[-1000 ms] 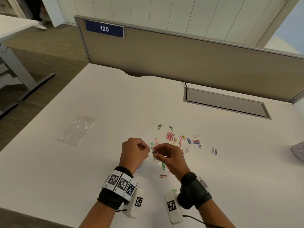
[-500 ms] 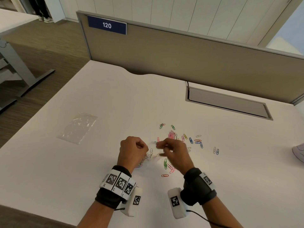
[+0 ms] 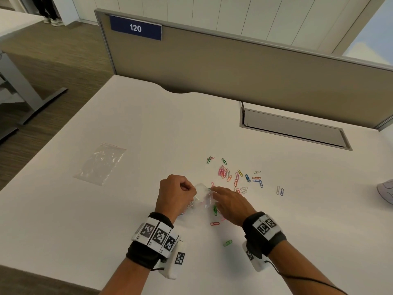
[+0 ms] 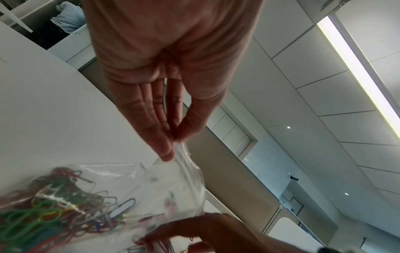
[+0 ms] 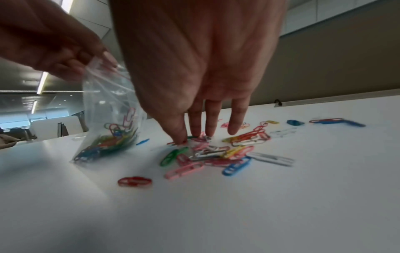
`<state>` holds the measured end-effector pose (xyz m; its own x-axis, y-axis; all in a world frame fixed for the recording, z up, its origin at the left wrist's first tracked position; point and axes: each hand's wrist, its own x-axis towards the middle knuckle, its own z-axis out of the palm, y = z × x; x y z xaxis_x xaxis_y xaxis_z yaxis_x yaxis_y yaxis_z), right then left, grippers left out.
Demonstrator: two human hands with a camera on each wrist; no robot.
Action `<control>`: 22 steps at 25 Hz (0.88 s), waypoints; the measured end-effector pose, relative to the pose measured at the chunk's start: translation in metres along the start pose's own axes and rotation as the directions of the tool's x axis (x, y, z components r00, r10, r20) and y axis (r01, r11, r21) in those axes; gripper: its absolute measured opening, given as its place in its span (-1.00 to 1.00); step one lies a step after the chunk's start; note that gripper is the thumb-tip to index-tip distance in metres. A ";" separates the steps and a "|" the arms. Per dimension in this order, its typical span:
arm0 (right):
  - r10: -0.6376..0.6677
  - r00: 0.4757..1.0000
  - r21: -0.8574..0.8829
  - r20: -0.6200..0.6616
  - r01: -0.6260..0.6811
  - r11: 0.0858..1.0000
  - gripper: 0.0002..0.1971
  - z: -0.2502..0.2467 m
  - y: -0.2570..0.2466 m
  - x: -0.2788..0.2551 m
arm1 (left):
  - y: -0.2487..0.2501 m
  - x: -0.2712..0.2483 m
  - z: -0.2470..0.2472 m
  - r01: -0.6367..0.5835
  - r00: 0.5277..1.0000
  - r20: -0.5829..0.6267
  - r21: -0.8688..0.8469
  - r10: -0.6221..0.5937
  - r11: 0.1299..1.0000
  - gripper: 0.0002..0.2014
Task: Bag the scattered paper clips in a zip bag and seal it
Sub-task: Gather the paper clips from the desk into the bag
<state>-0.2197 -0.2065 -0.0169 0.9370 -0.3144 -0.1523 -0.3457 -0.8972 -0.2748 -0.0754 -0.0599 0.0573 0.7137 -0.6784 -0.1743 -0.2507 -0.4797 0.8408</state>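
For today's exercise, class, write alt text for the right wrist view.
The right hand reaches down with straight fingers onto scattered coloured paper clips on a white desk. Beside it, the left hand pinches up a clear plastic zip bag partly filled with clips.

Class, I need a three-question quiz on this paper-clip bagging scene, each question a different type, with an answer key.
1. True or false: the left hand pinches the top edge of the zip bag.
2. Multiple choice: the right hand fingertips are A) inside the bag, B) down among loose paper clips on the desk, C) on the divider.
3. Fill in: a second, flat ____ bag lies to the left on the desk.

Key: 1 true; 2 B; 3 plastic.
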 end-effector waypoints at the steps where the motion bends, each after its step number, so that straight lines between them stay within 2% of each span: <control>1: 0.000 1.000 0.011 -0.009 0.000 1.000 -0.57 0.002 0.005 -0.009 | 0.000 0.001 0.000 -0.002 1.000 -0.001 0.003 0.002 1.000 -0.93; 3: 0.113 0.993 0.101 0.017 -0.115 0.988 -0.33 0.003 0.013 -0.024 | 0.000 0.004 0.001 -0.007 1.000 0.005 -0.001 0.007 1.000 -0.94; 5: 0.274 0.957 0.157 0.096 -0.287 0.945 -0.03 0.001 0.020 -0.028 | 0.002 0.005 0.004 -0.011 1.000 0.019 -0.004 0.011 1.000 -0.95; 7: 0.329 0.932 0.112 0.150 -0.347 0.931 0.05 0.004 0.020 -0.028 | 0.006 0.004 0.009 -0.017 0.999 0.037 -0.006 0.017 1.000 -0.95; 9: 0.314 0.945 0.075 0.095 -0.321 0.944 -0.11 0.010 0.016 -0.025 | 0.008 0.003 0.013 -0.020 0.998 0.056 -0.005 0.021 1.000 -0.95; 12: 0.272 0.959 0.122 -0.085 -0.261 0.958 -0.54 0.018 0.010 -0.019 | 0.010 0.001 0.017 -0.010 0.998 0.069 -0.017 0.012 1.000 -0.94; 14: 0.273 0.953 0.147 -0.134 -0.253 0.956 -0.71 0.020 0.008 -0.016 | 0.009 0.001 0.018 0.004 0.997 0.071 -0.032 -0.001 0.999 -0.93; 22: 0.273 0.959 0.124 -0.070 -0.263 0.957 -0.87 0.015 0.012 -0.006 | 0.007 0.002 0.022 0.009 0.996 0.086 -0.040 -0.006 0.999 -0.95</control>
<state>-0.2304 -0.2104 -0.0335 0.8081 -0.5685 -0.1543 -0.5836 -0.7373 -0.3402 -0.0901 -0.0771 0.0519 0.6560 -0.7212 -0.2226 -0.2175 -0.4631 0.8592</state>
